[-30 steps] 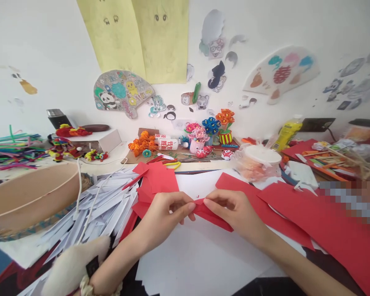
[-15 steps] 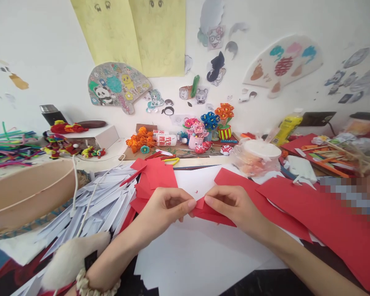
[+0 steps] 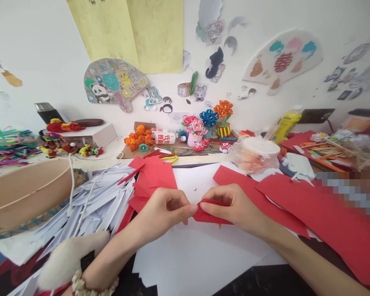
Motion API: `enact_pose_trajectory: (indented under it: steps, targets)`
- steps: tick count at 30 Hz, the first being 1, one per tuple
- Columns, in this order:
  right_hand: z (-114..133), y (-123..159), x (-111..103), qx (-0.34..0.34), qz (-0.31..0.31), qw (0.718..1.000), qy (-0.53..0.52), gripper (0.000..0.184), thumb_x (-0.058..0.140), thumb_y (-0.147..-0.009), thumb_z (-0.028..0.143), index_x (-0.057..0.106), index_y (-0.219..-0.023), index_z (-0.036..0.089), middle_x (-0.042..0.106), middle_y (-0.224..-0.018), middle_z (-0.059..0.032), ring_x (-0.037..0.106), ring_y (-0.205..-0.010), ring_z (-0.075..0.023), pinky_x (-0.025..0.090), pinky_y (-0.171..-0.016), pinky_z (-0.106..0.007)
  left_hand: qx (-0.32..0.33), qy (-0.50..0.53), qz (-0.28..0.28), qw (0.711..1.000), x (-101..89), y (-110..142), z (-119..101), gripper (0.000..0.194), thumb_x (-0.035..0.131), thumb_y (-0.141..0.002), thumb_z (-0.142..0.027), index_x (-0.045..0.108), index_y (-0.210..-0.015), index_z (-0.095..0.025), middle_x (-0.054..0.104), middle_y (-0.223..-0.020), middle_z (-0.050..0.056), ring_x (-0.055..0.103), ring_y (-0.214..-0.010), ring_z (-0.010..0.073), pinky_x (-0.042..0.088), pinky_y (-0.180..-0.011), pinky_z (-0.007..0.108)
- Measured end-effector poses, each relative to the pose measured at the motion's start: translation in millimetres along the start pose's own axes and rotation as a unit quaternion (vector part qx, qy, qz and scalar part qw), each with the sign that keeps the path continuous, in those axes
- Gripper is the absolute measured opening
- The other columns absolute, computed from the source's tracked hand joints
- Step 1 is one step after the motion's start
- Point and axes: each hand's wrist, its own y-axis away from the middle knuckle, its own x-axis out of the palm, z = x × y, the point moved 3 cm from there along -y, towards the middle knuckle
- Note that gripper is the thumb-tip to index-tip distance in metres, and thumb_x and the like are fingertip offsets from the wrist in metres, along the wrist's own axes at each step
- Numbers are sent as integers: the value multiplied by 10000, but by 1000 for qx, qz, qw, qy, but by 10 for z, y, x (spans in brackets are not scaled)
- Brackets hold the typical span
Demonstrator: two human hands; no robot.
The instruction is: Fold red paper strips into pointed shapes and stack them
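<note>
My left hand (image 3: 163, 213) and my right hand (image 3: 231, 207) meet at the middle of the desk, both pinching a small folded piece of red paper (image 3: 211, 213). The fingertips of the two hands nearly touch at the piece's left end. The paper is held just above a white sheet (image 3: 200, 259). Part of the piece is hidden under my right fingers.
A stack of red paper pieces (image 3: 156, 174) lies behind my left hand, large red sheets (image 3: 320, 218) to the right. White paper strips (image 3: 95, 201) and a tan round box (image 3: 24, 189) lie left. A plastic tub (image 3: 257, 154), glue bottles and craft flowers stand at the back.
The red piece has been folded tighter and now looks shorter between my fingers. Both hands stayed in place; the view shifted slightly.
</note>
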Motion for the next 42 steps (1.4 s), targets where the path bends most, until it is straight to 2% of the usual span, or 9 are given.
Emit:
enact_pose_trajectory:
  steps: [5, 10, 12, 14, 18, 25, 28, 33, 42]
  targets:
    - [-23, -12, -20, -7, 27, 997, 66, 190, 619, -807, 349, 690, -753, 181, 650, -682, -6, 604, -614, -129, 496, -525, -219, 43, -64, 0, 997, -40, -35, -5, 248, 595, -810, -385, 718, -777, -172, 689, -741, 29, 537, -633, 117, 400, -563, 218]
    - [-19, -14, -85, -58, 17, 978, 200, 156, 598, -837, 328, 701, -831, 211, 696, -785, -13, 630, -711, -156, 511, -635, -261, 42, -115, -16, 992, 49, -67, 78, 194, 592, -800, -321, 707, -770, -168, 678, -683, 19, 545, -611, 124, 415, -560, 222]
    - [21, 65, -146, -108, -78, 948, 289, 136, 606, -843, 305, 688, -925, 233, 704, -898, -24, 642, -794, -175, 520, -712, -294, 49, -133, -41, 989, 75, -70, 116, 166, 588, -795, -291, 698, -755, -173, 672, -663, 8, 542, -594, 119, 406, -549, 215]
    - [62, 220, -174, -171, -182, 893, 375, 142, 558, -879, 239, 667, -969, 227, 693, -950, -49, 642, -854, -193, 513, -782, -329, 50, -152, -62, 985, 92, -69, 146, 145, 585, -790, -261, 690, -735, -176, 665, -645, 0, 534, -577, 112, 396, -542, 210]
    - [-13, 552, -46, -286, -126, 826, 468, 185, 507, -889, 129, 666, -935, 211, 686, -888, -74, 639, -834, -214, 512, -790, -351, 57, -208, -91, 972, 113, -68, 159, 134, 578, -782, -220, 680, -702, -185, 635, -623, -6, 508, -564, 109, 373, -526, 212]
    - [-163, 518, -246, -166, -101, 898, 395, 199, 474, -922, 232, 670, -955, 253, 698, -888, -34, 663, -789, -185, 542, -696, -293, 97, -285, -112, 947, 140, -81, 163, 128, 559, -790, -195, 665, -718, -196, 624, -721, 16, 521, -652, 133, 390, -578, 235]
    - [-132, 330, -363, -113, -122, 901, 400, 154, 538, -894, 282, 677, -956, 263, 692, -860, -26, 654, -745, -182, 523, -635, -289, 94, -288, -108, 947, 145, -85, 177, 128, 552, -803, -186, 665, -743, -201, 629, -766, 15, 531, -681, 136, 397, -603, 240]
    - [-163, 141, -353, -130, -33, 906, 402, 116, 557, -887, 224, 671, -865, 226, 668, -847, -22, 625, -794, -168, 493, -689, -281, 86, -291, -106, 947, 151, -90, 203, 114, 560, -812, -175, 667, -812, -218, 633, -825, 4, 543, -728, 138, 405, -644, 245]
    - [-219, 181, -355, -159, -39, 917, 364, 161, 525, -901, 178, 629, -783, 213, 630, -783, -13, 587, -716, -142, 462, -637, -256, 101, -282, -122, 946, 155, -73, 219, 122, 580, -810, -159, 681, -767, -213, 643, -795, 6, 559, -731, 146, 415, -644, 247]
